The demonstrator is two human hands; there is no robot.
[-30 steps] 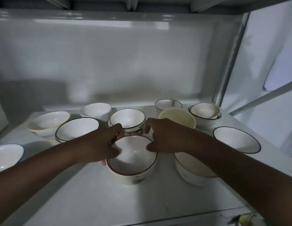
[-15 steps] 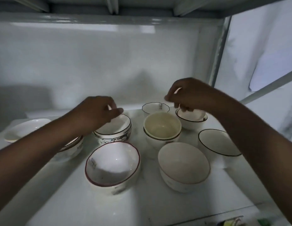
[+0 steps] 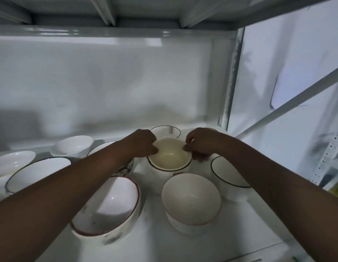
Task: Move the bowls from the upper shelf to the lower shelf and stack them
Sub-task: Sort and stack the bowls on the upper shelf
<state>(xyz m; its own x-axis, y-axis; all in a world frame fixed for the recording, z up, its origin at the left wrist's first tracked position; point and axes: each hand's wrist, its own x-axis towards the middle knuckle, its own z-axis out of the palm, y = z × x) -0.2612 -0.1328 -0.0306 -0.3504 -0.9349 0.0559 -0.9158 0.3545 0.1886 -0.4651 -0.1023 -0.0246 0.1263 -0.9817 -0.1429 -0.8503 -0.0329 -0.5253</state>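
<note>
Bowls crowd the white metal shelf (image 3: 155,242). My left hand (image 3: 143,142) pinches the nine o'clock rim of the cream glazed bowl (image 3: 169,155), nested in another at the shelf's centre; my right hand (image 3: 200,143) pinches its three o'clock rim, fingers curled, a balanced two-sided hold for lifting it free. Half a second earlier both hands hovered apart above neighbouring bowls, gripping nothing I can make out.

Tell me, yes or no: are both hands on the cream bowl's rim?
Yes, the left hand and right hand each pinch opposite sides of the cream bowl by its rim.
</note>
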